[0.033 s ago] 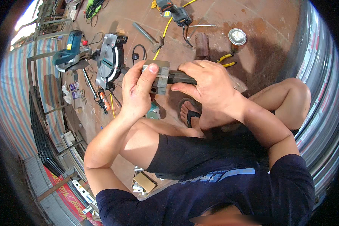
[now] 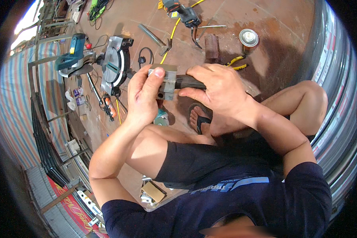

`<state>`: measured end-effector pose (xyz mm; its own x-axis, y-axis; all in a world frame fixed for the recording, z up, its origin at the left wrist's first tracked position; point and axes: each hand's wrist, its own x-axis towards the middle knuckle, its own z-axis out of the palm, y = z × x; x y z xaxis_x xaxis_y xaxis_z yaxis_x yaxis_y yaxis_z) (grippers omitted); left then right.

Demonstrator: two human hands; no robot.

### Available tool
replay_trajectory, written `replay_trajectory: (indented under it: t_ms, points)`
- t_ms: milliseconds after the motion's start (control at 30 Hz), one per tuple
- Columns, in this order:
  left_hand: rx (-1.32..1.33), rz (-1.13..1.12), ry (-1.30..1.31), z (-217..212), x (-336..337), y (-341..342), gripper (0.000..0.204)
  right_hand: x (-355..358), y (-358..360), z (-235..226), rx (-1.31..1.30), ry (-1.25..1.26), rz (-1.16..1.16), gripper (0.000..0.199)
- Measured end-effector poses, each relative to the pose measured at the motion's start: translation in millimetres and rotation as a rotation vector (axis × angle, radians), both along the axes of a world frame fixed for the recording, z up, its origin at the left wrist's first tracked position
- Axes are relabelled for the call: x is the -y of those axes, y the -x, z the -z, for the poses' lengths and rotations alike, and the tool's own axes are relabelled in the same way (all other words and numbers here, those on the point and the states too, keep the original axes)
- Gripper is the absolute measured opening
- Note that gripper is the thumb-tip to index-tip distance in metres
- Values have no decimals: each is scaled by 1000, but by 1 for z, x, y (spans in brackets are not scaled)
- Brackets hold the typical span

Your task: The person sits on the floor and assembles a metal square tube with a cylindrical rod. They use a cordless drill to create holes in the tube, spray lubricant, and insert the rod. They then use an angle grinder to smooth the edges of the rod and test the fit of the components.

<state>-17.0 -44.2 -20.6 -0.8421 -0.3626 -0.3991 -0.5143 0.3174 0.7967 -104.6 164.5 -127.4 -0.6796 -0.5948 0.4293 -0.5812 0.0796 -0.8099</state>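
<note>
Head view: left hand [image 2: 143, 95] clamped around a grey metal block [image 2: 165, 82], thumb on its top edge, held above the knees. Right hand [image 2: 218, 89] closed on a dark rod-like tool handle [image 2: 188, 82] meeting the block's side. Looks like mid-fitting or tightening; next move likely needs steady counter-hold and turning. Miter saw [image 2: 116, 63], blue power tool [image 2: 71, 55], spray can [image 2: 248, 37] on the floor [image 2: 265, 16] beyond.

Dark navy short-sleeved shirt [image 2: 242, 198] with pale blue chest print; black shorts [image 2: 202, 162]; black-strapped sandal [image 2: 200, 119]; bare forearms.
</note>
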Motion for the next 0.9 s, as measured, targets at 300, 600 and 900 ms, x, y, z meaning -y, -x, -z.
replay_trajectory:
  t_ms: [300, 600, 900]
  points:
    - [-320, 585, 444, -4, -3, 15, 56, -29, 63, -8, 323, -106, -553, 44]
    - [-184, -37, -27, 4, -10, 11, 50, -5, 26, -2, 95, -18, -101, 48]
    - [-205, 149, 9, 6, 10, 5, 58, -13, 27, -9, 349, -23, -255, 42]
